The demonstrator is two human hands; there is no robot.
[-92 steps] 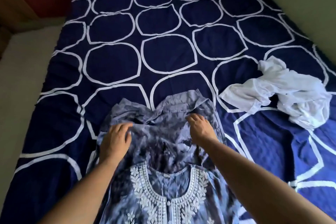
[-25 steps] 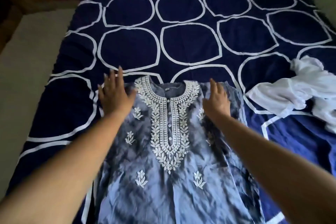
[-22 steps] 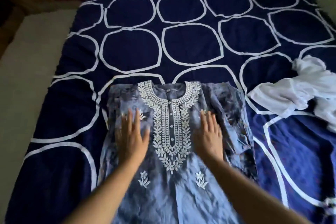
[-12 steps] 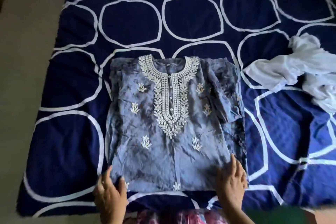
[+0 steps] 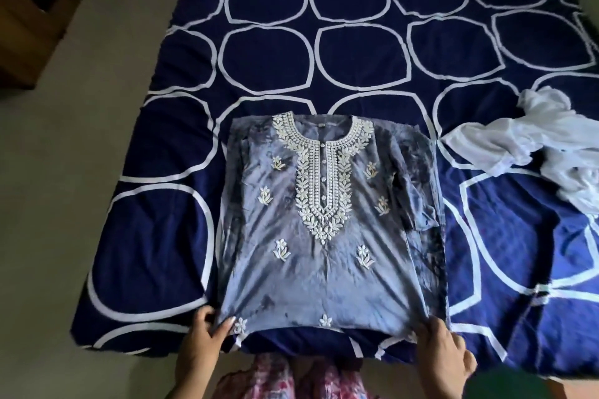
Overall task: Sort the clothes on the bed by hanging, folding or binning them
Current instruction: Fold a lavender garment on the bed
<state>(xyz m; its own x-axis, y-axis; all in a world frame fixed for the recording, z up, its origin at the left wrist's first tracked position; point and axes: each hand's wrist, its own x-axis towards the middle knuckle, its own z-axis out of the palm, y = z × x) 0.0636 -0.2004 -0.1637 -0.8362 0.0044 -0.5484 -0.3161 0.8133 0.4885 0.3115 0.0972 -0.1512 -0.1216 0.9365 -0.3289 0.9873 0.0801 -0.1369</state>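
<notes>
The blue kurta [image 5: 324, 269] lies face up at the near edge of the bed, neckline away from the person and hem towards them. Its sides are folded in, so it makes a neat rectangle. The left hand [image 5: 202, 338] pinches the hem's left corner between thumb and curled fingers. The right hand [image 5: 444, 353] has the right corner, its fingers closed over the cloth there. Creases fan out from both corners across the lower part of the fabric. The hem stands a little clear of the cover between the hands.

White embroidery runs round the neck and down the placket, with small white flower sprigs scattered over the front.

A crumpled white garment [image 5: 534, 142] sits near the right edge of the bed, apart from the kurta. The bed cover [image 5: 356, 58] is navy with big white rings. A pale floor [image 5: 64, 172] runs along the bed's left side, and some wooden furniture [image 5: 29, 26] stands in the far left corner of the room.

There is a small tag [image 5: 322, 123] inside the neckline — too small to read.
</notes>
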